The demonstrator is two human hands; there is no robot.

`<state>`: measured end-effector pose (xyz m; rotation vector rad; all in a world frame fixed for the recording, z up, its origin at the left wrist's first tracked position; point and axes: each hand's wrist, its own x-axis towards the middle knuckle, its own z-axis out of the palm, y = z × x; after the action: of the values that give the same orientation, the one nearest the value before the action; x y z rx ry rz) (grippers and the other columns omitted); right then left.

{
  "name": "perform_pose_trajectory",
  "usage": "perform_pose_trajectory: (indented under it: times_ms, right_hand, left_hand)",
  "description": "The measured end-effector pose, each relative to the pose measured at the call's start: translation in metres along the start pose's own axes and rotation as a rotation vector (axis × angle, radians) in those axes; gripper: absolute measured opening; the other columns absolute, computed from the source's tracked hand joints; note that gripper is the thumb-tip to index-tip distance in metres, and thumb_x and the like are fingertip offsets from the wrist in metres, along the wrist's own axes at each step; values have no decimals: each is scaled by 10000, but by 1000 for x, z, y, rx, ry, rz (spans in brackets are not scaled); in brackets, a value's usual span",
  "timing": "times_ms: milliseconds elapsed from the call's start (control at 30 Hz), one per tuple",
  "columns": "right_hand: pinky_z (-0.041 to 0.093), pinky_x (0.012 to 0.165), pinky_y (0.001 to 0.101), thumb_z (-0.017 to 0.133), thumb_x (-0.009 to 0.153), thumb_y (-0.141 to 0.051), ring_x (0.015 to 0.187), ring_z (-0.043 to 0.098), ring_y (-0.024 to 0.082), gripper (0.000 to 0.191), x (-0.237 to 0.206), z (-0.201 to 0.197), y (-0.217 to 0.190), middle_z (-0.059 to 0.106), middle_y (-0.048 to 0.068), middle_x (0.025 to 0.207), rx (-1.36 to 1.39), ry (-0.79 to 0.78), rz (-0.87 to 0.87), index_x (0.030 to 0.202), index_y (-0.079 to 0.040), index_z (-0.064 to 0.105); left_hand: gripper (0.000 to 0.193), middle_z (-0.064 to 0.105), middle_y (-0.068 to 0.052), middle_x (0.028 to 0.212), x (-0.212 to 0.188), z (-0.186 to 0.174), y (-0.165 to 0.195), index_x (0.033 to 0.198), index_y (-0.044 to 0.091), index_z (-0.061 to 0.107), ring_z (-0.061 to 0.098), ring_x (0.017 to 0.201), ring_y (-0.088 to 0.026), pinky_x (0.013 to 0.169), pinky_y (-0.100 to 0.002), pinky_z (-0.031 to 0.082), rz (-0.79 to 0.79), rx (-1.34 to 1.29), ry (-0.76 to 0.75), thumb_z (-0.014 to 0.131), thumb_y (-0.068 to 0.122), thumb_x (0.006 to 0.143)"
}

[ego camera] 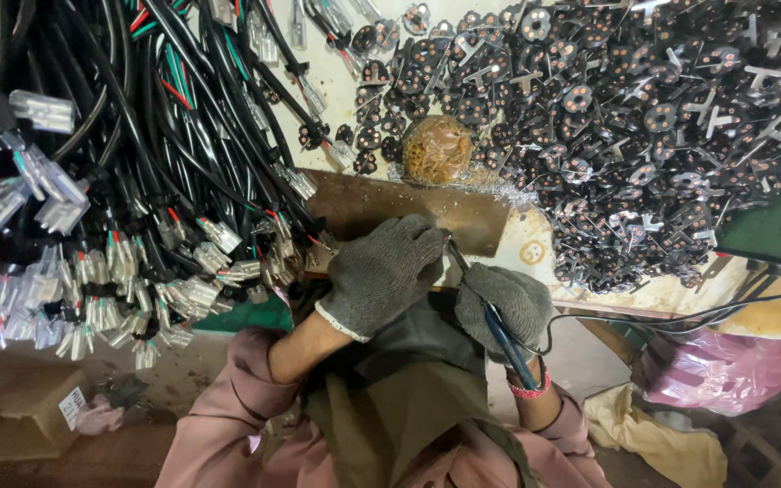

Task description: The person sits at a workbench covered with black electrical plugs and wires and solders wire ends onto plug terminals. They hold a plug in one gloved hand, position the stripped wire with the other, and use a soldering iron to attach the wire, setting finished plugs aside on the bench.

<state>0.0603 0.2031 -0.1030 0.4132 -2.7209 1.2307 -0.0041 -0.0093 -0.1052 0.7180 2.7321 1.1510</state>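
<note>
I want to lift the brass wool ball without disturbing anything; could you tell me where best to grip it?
Pinch the ball across its rounded sides from above: it sits exposed, with black plug parts crowding its far side and the brown plate at its near edge.

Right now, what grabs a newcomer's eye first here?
The dense heap of small black round plug inserts with metal pins at upper right, and the hanging bundle of black cables with clear-sleeved terminals at left. Between them, grey-gloved hands: the right hand grips a blue-handled soldering iron beside the left hand.

Blue-handled soldering iron [499,333] slants tip-up, gripped at the bench edge
</note>
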Motion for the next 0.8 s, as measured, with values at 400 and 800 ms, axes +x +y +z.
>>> perform_pose_trajectory:
  times_ms: [400, 800]
  right_hand:
    - [571, 723, 402, 834, 805, -155, 814, 731, 328, 310, -3, -2, 0, 737, 136, 941, -4, 3, 8, 1058, -47, 693]
    - [570, 749, 419, 822, 802, -176, 848, 727, 336, 290, -24, 0, 9, 734, 132, 966, -48, 38, 28, 1041, -56, 710]
  left_hand:
    - [309, 640, -68, 1059, 0, -1, 1, 1122, 159, 657, 662, 932, -275, 702, -409, 548, -37, -21, -25, 735, 201, 826]
    - [324, 630, -87, 1059, 2, -6, 1, 1103, 136, 646, 652, 948, -290, 741, -408, 546, -20, -42, -70, 736, 197, 797]
